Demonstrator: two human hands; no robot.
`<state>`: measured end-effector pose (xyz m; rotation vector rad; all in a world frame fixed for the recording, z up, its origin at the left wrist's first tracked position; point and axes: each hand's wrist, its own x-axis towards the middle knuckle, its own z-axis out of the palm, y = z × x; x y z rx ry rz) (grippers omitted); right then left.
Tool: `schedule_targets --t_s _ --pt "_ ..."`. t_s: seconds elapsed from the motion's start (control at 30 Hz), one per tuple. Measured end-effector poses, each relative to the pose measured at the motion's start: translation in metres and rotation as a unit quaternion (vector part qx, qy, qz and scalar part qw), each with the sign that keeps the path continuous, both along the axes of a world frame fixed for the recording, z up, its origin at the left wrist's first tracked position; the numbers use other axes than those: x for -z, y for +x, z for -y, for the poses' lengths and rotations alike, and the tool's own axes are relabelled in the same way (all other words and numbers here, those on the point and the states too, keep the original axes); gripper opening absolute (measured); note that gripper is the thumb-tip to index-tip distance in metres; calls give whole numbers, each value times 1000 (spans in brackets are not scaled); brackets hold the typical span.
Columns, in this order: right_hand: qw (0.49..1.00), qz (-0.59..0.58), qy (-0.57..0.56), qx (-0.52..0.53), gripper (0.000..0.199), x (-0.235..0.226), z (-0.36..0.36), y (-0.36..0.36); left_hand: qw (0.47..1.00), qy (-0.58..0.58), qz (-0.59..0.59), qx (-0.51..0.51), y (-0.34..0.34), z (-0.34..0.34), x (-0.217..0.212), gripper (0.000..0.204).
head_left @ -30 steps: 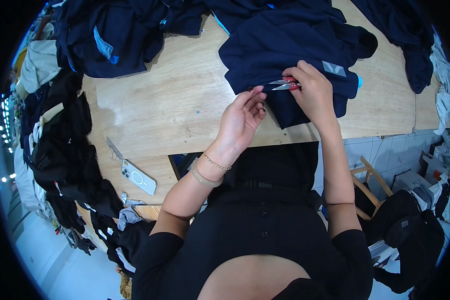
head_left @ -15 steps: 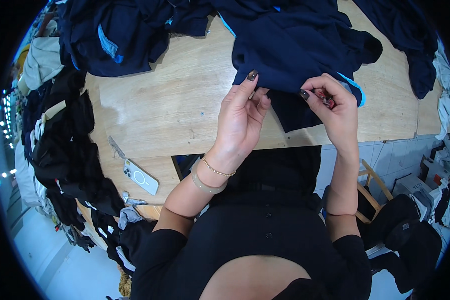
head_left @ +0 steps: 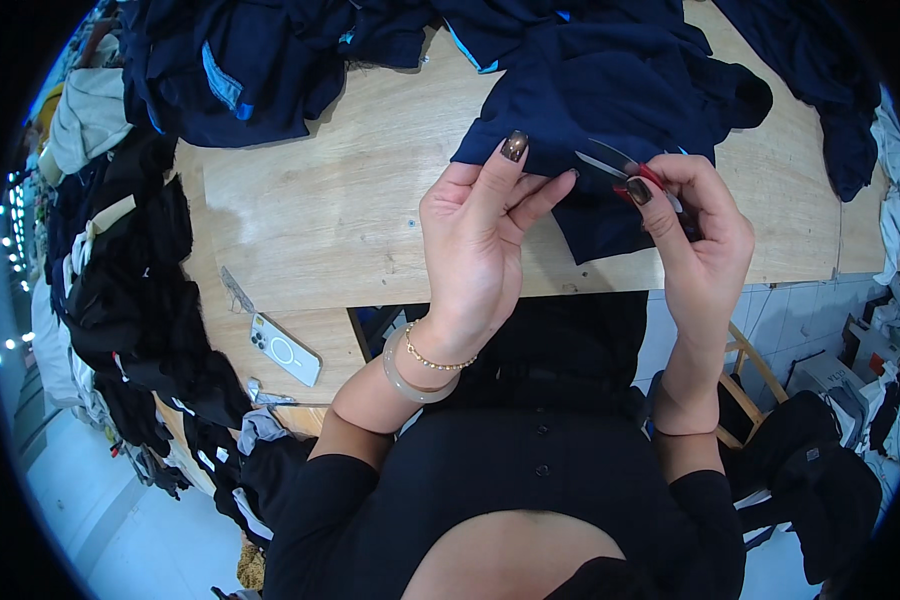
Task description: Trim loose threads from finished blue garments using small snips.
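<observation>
A navy garment (head_left: 610, 100) with light blue trim lies across the right part of the wooden table (head_left: 310, 220), one corner hanging toward the front edge. My left hand (head_left: 480, 225) pinches the garment's near left edge between thumb and fingers. In my right hand (head_left: 705, 220) is a pair of red-handled thread snips (head_left: 615, 168), gripped by the handles. The two blades point left over the cloth, slightly apart, close to my left fingertips. My right palm hides part of the handles.
More navy garments (head_left: 240, 75) are heaped at the back left, with another (head_left: 840, 110) at the far right. Dark clothes (head_left: 120, 290) hang along the left side. A phone (head_left: 285, 348) lies on a lower surface at left. A wooden frame (head_left: 755, 370) stands at lower right.
My right hand has moved slightly right and turned, bringing the snips' blades into view. My left hand has shifted a little left with the cloth edge still pinched.
</observation>
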<state>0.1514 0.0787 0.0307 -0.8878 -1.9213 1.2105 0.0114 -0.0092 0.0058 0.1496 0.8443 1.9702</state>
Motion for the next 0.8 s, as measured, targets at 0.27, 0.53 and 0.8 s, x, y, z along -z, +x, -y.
schedule_targets --t_s 0.27,0.53,0.8 --pt "1000 9 26 14 9 -1 2 -5 1000 -13 2 10 0 -1 -6 15" --pt "982 -143 -116 -36 12 -1 -1 -8 1000 -19 5 16 -1 -2 -5 13" --pt "993 -108 -41 -20 14 -1 -18 -5 1000 7 -6 4 -5 -4 -10 13"
